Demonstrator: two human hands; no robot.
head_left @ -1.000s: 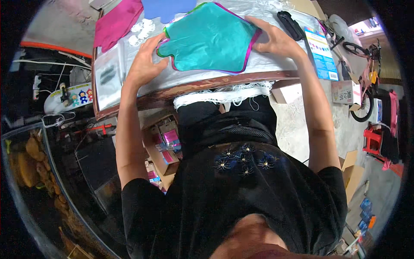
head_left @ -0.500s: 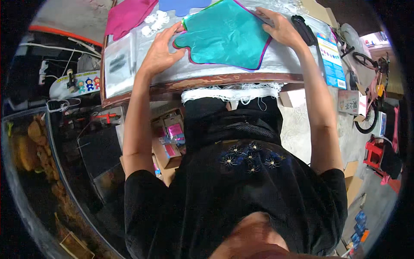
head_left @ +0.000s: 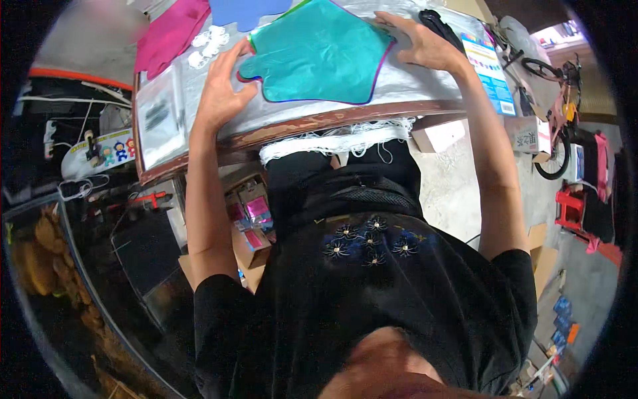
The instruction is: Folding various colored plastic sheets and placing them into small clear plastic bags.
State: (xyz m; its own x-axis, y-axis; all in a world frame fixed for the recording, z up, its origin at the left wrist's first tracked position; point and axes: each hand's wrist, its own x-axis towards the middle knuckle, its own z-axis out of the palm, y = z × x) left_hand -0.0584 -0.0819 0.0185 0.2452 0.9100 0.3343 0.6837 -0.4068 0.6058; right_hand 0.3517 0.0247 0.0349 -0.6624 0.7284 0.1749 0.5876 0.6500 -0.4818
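A flat, shiny teal piece (head_left: 319, 56) with a pointed, lobed outline lies on the table before me. Purple, red and green show along its rim, as if other colours lie beneath it. My left hand (head_left: 222, 93) is open at its left side, fingertips by the small lobes and thumb apart. By the right edge my right hand (head_left: 428, 43) is open too, its fingers stretched toward the piece. Neither hand grips anything; whether the fingertips touch the edge I cannot tell.
A pink piece (head_left: 171, 36) and a blue piece (head_left: 249, 12) lie behind, near white lacy bits (head_left: 208, 46). A clear bag (head_left: 159, 120) lies at the left; a black pouch (head_left: 440, 28) and a blue-white package (head_left: 488, 73) are on the right. White string (head_left: 339, 141) hangs by my lap.
The whole view has shifted, so the table sits further left in it. My hands stay open around the teal piece; the right fingers appear slightly farther from its edge.
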